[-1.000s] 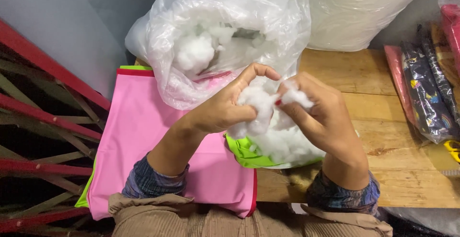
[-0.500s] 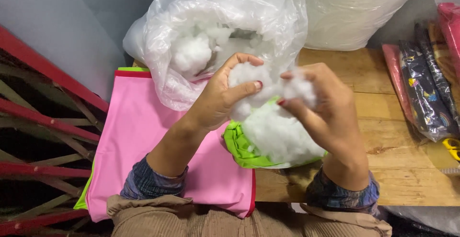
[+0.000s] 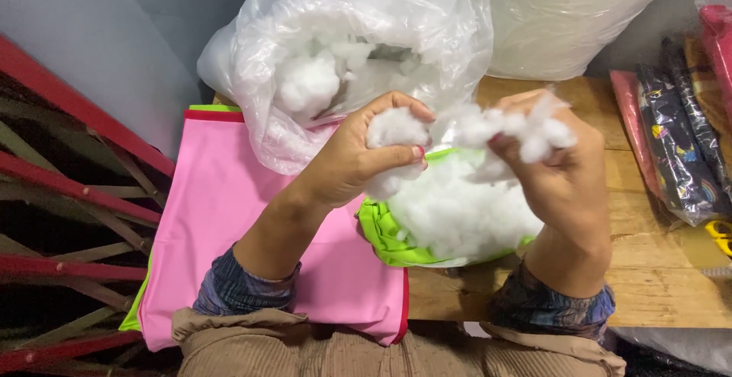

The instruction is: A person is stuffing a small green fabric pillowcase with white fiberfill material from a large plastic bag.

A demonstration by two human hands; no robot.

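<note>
My left hand (image 3: 358, 160) grips a clump of white stuffing (image 3: 393, 129) in its fingers. My right hand (image 3: 560, 175) pinches another tuft of the same white stuffing (image 3: 526, 129), and thin strands stretch between the two clumps. Below both hands lies a bright green fabric cover (image 3: 385, 232) with a mound of white stuffing (image 3: 457, 213) bulging out of its opening. Behind it a clear plastic bag (image 3: 343, 49) stands open, holding more loose white stuffing.
A stack of pink, red and green fabric pieces (image 3: 229, 224) lies on the wooden table (image 3: 671, 285) at the left. Patterned packaged fabrics (image 3: 679, 141) lie at the right edge. A second large plastic bag (image 3: 564, 11) stands behind. Red metal bars (image 3: 69, 186) run along the left.
Both hands have risen from the green cover and moved apart, pulling the clump of stuffing into two parts.
</note>
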